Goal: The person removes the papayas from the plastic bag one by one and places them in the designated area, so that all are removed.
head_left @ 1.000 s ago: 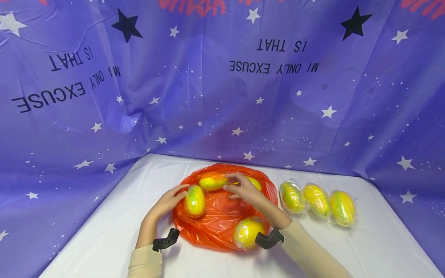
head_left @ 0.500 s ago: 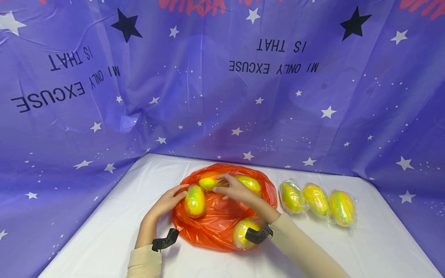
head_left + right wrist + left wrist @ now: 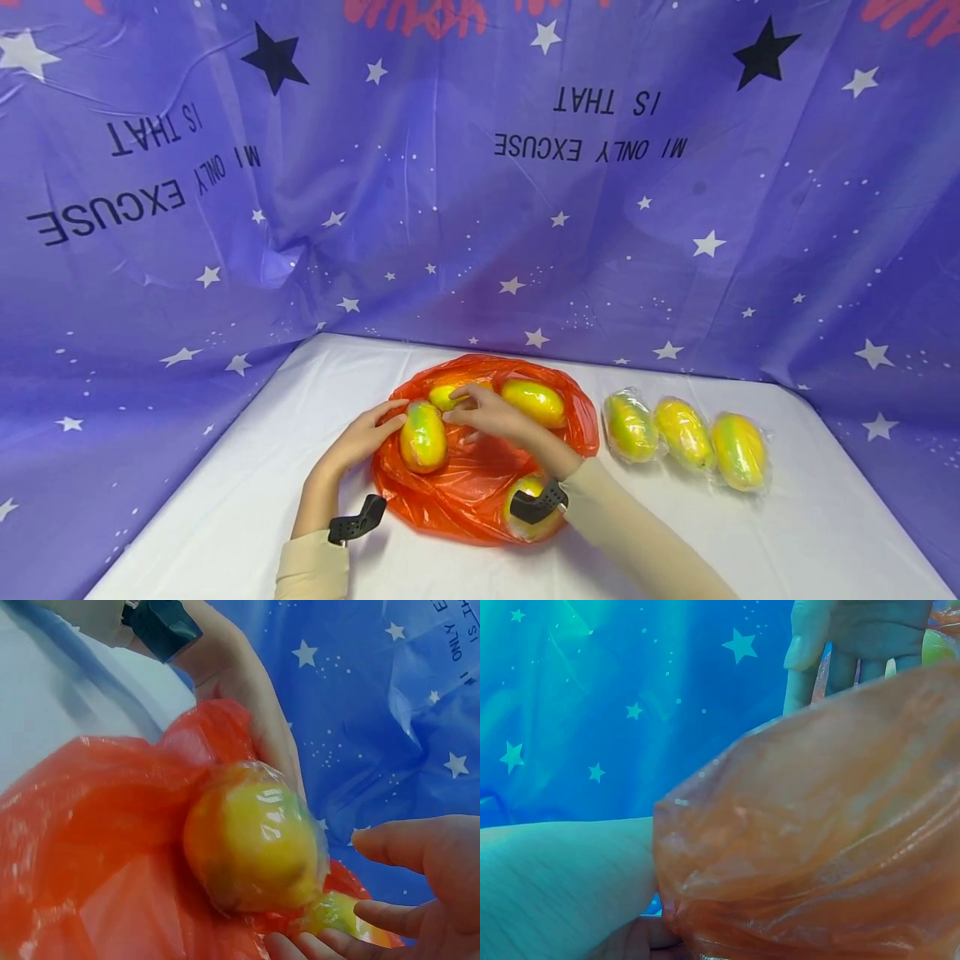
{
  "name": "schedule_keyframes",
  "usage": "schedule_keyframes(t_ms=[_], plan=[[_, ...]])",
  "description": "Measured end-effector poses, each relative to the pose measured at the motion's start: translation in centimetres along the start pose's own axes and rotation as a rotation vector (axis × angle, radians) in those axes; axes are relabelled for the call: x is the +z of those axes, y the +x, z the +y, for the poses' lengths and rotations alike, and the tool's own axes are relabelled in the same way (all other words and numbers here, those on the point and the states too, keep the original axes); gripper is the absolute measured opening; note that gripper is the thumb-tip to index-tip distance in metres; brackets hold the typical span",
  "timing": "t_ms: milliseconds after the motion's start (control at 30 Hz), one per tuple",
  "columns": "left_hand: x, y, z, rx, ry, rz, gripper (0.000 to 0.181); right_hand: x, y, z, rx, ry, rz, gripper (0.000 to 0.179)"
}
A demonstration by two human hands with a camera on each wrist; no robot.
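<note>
A red plastic bag (image 3: 472, 492) lies spread on the table with several yellow-green, mango-like fruits in film. My left hand (image 3: 367, 432) rests at its left rim, fingers fairly straight, beside the left fruit (image 3: 423, 437). In the left wrist view the bag (image 3: 802, 825) hides most of that hand. My right hand (image 3: 487, 414) reaches over the bag, fingertips between the left fruit and the rear-left fruit (image 3: 442, 395). In the right wrist view its fingers (image 3: 390, 919) are spread near a fruit (image 3: 255, 844), holding nothing visible. A rear-right fruit (image 3: 532, 402) lies behind the right wrist.
Three more wrapped fruits, the nearest a yellow-green one (image 3: 632, 427), lie in a row right of the bag on the white tabletop (image 3: 675, 533). A front fruit (image 3: 531, 518) is partly covered by a black wrist mount (image 3: 538, 502). A purple starry cloth (image 3: 480, 208) stands behind.
My right hand has moved left across the bag, from the rear-right fruit toward the left one, uncovering the rear-right fruit. My left hand has stayed at the rim.
</note>
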State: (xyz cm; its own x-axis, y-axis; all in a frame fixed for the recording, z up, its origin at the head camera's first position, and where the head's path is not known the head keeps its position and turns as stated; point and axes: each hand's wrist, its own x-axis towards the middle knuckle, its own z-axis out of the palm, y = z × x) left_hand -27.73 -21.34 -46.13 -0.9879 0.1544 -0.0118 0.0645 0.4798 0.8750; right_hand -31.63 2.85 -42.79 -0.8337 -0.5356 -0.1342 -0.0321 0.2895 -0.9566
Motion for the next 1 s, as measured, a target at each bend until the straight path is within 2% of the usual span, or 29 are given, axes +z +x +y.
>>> schedule_keyframes(t_ms=[167,333,633,767,1000], plan=[[0.1,0.0,-0.1,0.002,-0.01,0.004,0.047,1.0,0.2,-0.1,-0.004,-0.043,-0.03,0.05],[0.0,-0.1,0.1,0.002,-0.006,-0.004,0.047,1.6,0.5,0.0,0.029,-0.086,-0.028,0.054],[-0.1,-0.3,0.2,0.03,-0.015,-0.006,0.048,2.1,0.9,-0.4,0.061,-0.034,-0.012,0.056],[-0.2,-0.3,0.3,0.034,-0.018,-0.002,0.049,2.2,1.1,-0.6,0.084,-0.049,-0.016,0.059],[-0.1,-0.2,0.2,0.01,0.002,-0.002,0.049,2.2,1.6,-0.5,0.126,-0.071,-0.058,0.063]])
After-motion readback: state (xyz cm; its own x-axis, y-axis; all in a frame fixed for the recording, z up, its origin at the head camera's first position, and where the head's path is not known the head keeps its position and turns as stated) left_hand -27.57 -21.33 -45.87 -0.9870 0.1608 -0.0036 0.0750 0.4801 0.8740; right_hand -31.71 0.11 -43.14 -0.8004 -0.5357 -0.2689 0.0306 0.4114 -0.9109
